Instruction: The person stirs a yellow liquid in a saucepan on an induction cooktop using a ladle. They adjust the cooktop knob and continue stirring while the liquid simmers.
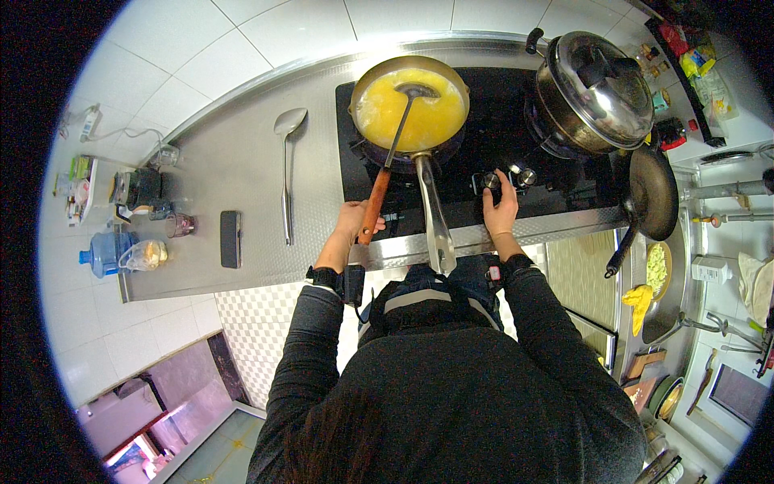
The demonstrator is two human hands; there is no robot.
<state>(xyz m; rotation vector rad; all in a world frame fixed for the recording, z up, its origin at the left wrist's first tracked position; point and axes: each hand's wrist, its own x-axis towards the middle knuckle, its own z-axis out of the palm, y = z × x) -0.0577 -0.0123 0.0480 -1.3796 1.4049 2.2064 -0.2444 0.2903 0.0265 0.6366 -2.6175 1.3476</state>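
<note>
My left hand (352,222) is at the wooden handle of a long ladle (377,196), with fingertips showing on the handle's far side. The ladle's dark metal head dips into yellow liquid (393,115) in a steel-handled pan (464,91) on the left burner. Thumb and fingers of my right hand (500,209) pinch the left control knob (491,180) of a black glass gas stove (502,91). A second knob (528,176) is just right of that hand. The pan's long handle (432,212) points towards me between both hands.
A lidded steel pot (595,91) occupies the right burner. Beside it a dark frying pan (653,193) leans near the sink. Left on the steel counter (260,163) lie a metal spatula (286,175) and a phone (230,239). A yellow cloth (638,305) and a bowl of chopped green food (657,266) are right.
</note>
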